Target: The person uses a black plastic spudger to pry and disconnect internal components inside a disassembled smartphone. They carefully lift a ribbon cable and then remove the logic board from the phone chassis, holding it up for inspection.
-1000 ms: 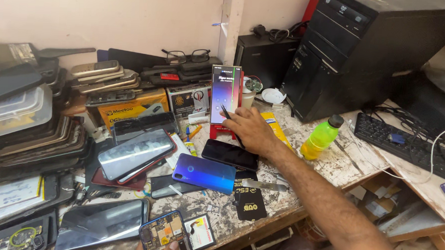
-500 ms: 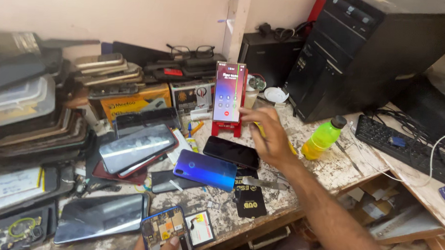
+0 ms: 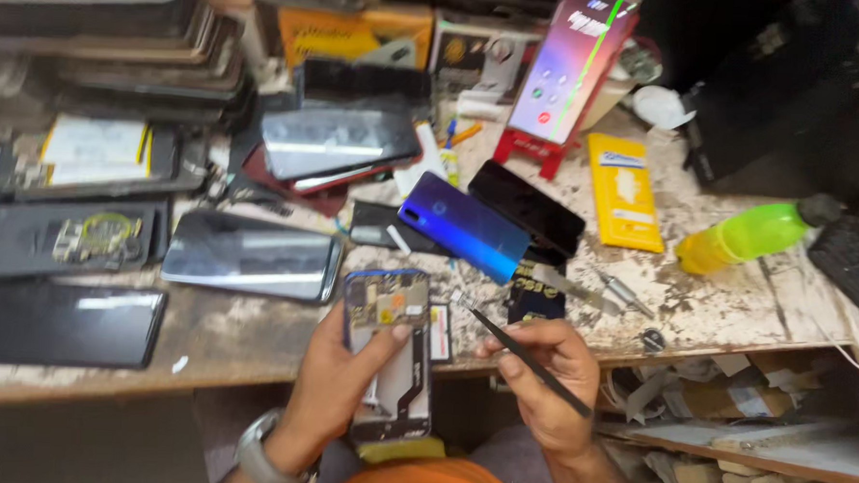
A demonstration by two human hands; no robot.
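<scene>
- Right, your left hand is clamped on the opened phone, back cover off and board showing, held in the air just off the front edge of the bench, above your lap.
- Your right hand is pinched shut on the tweezers; their tip points up-left towards the phone's top corner, and there seems to be a tiny part in the tip.
- That part is the big risk: ease your pinch and I'd say it drops into your lap or the clutter under the bench.
- A slip of the sharp tip across the bare board could scratch it or nick the flat cable running down the middle.
- The phone has nothing under it, so a loosened grip could let it fall past your knees.
- The lit phone leans on a small red stand; a knock on the bench could tip it onto the dark phone and blue phone below.
- The green bottle lies on its side near the edge and could roll.
- Hard to make out: what the tweezers carry is too small to tell.
- Your palm hides the phone's left edge, its lower end sits against your orange clothing, and both forearms are cut off by the frame.
</scene>
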